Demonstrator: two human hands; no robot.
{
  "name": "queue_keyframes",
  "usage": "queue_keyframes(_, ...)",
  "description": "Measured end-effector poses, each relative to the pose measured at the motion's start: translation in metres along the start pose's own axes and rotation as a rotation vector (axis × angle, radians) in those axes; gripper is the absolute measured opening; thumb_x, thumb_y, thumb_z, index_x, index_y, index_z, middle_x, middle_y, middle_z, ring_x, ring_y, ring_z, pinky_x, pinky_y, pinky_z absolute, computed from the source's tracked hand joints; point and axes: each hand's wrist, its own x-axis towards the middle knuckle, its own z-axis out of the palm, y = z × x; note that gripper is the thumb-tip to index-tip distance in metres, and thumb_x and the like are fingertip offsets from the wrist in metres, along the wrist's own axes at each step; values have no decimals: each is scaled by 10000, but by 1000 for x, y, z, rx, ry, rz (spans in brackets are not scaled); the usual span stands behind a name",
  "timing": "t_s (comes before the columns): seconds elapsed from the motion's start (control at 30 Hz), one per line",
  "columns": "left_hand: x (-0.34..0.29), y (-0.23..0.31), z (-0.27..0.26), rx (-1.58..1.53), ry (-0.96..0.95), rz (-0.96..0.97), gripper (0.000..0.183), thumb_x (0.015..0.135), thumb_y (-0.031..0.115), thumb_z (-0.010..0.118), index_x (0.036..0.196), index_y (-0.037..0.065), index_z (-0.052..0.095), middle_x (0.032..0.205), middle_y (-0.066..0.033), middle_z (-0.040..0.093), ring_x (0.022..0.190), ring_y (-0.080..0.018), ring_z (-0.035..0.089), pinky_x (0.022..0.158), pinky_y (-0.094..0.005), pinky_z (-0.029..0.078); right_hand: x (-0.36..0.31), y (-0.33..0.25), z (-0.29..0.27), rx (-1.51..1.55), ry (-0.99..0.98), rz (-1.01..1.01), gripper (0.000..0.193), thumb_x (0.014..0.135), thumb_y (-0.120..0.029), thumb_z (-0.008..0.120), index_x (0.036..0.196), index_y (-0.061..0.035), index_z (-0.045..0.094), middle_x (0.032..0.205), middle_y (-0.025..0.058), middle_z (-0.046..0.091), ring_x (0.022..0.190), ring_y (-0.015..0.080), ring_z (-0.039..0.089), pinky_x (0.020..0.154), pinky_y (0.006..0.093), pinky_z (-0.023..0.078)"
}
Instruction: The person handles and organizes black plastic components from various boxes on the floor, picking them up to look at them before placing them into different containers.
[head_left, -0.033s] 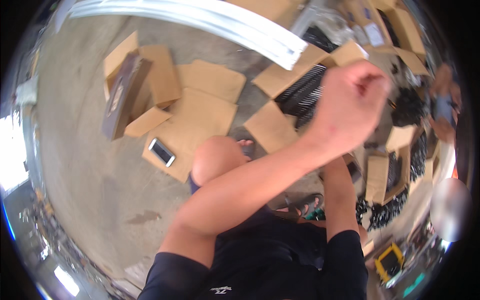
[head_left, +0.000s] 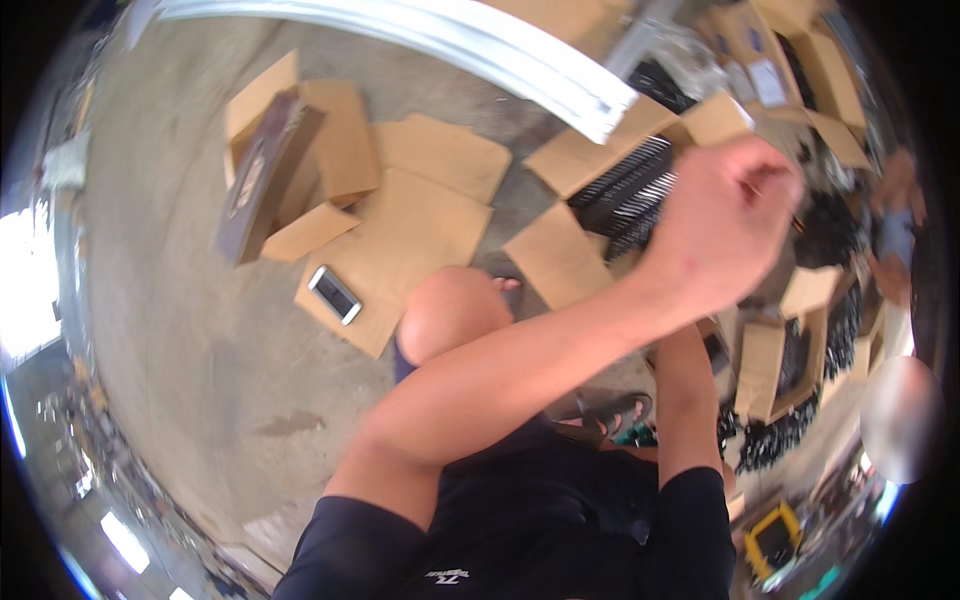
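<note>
My left hand (head_left: 730, 215) is raised over the right side, its arm stretched across my body. The fingers are curled closed, and whatever they hold, if anything, is hidden. Below it comes my right forearm (head_left: 687, 395); the right hand itself is covered by the left arm. Part of a dark brown box-like thing (head_left: 714, 347) shows beside that forearm. Just beyond my left hand, an opened cardboard box (head_left: 560, 250) holds black ribbed strips (head_left: 625, 195), partly covered by the hand.
A white phone (head_left: 335, 294) lies on flattened cardboard (head_left: 420, 215), next to an open carton (head_left: 345, 140) with a brown box (head_left: 265, 180) leaning in it. Long white metal profiles (head_left: 470, 50) span the top. Another person's hand (head_left: 892, 275) shows at the right, near more black parts (head_left: 828, 225) and a smaller carton (head_left: 760, 365).
The whole view has shifted slightly, so the floor items appear a little farther right. My left hand keeps its curled shape; nothing is visibly picked up or let go.
</note>
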Motion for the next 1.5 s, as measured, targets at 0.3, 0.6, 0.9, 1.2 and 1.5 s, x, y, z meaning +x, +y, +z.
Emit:
queue_keyframes(0.3, -15, 63, -37, 391, 5, 370, 174, 859, 132, 677, 853, -41, 696, 713, -128, 683, 653, -215, 653, 637, -340, 519, -27, -1, -7, -386, -130, -104, 251, 948, -173, 524, 1174, -84, 589, 1162, 153, 600, 1094, 352, 617, 915, 461, 536)
queue_keyframes(0.6, -44, 101, -144, 610, -24, 345, 249, 888, 222, 735, 991, -5, 726, 844, -86, 727, 789, -135, 677, 713, -302, 543, -139, 30, -144, 541, 345, -116, 215, 897, -46, 674, 1077, 1, 566, 1012, 124, 577, 913, 255, 615, 825, 357, 519)
queue_keyframes(0.9, -235, -69, -503, 1331, 1372, -350, 631, 810, 430, 790, 1206, -42, 654, 1178, -224, 670, 1139, -363, 633, 1032, -407, 478, -281, 66, -211, 850, 386, 224, 311, 993, -100, 636, 1269, 9, 545, 976, 57, 612, 761, 108, 569, 714, 247, 480)
queue_keyframes(1.2, -281, -81, -546, 1069, 1522, -1007, 1149, 608, 641, 853, 1416, -42, 407, 1451, -195, 424, 1386, -339, 397, 1098, -493, 409, -340, 59, -188, 916, 348, 317, 254, 1004, -107, 610, 1221, 12, 551, 984, 56, 617, 718, 107, 530, 679, 242, 451)
queue_keyframes(1.5, -275, -78, -575, 1023, 1540, -919, 1109, 605, 564, 887, 1416, -21, 409, 1434, -229, 437, 1376, -386, 397, 1130, -487, 387, -344, 16, -201, 925, 293, 297, 380, 1002, -70, 618, 1348, 28, 494, 1031, 54, 611, 792, 97, 538, 687, 236, 447)
